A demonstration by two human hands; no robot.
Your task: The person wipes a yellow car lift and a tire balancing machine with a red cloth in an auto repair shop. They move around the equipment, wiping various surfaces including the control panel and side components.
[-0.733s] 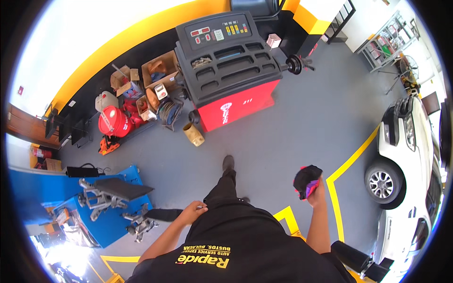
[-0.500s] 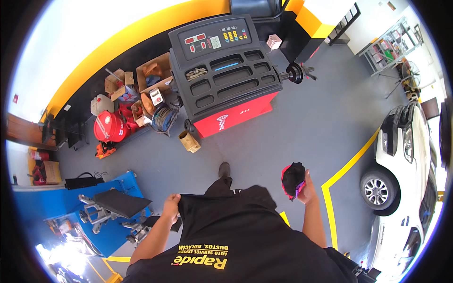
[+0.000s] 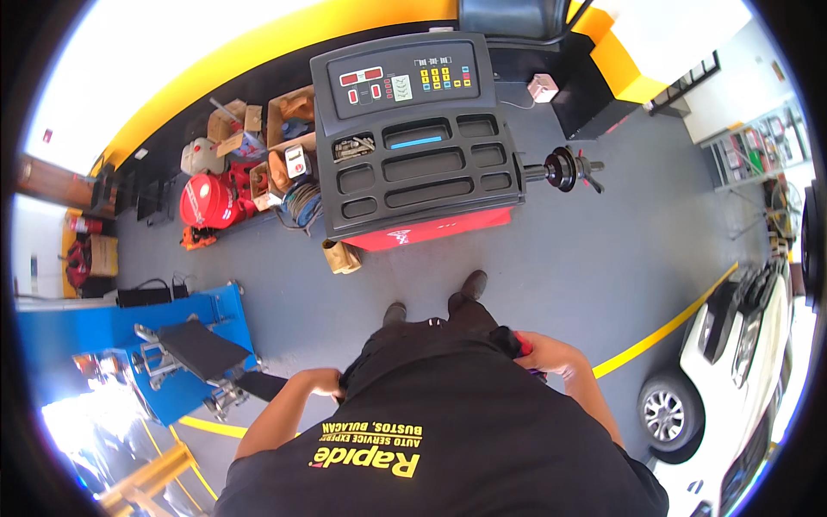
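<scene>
Grey floor [image 3: 586, 258] bears wheel balancer [image 3: 413, 146], boxes [image 3: 289, 116], red canister [image 3: 207, 201].

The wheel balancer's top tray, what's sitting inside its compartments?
On the wheel balancer, the upper-left compartment holds a heap of small metal pieces, too small to identify. A blue bar lies in the centre slot. The other compartments look dark; their contents cannot be made out.

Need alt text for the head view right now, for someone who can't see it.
A person in a black shirt stands facing a red-and-grey wheel balancer, left hand at the shirt hem, right hand holding a dark red-edged object at the hip. A blue lift is left, a white car right.
</scene>
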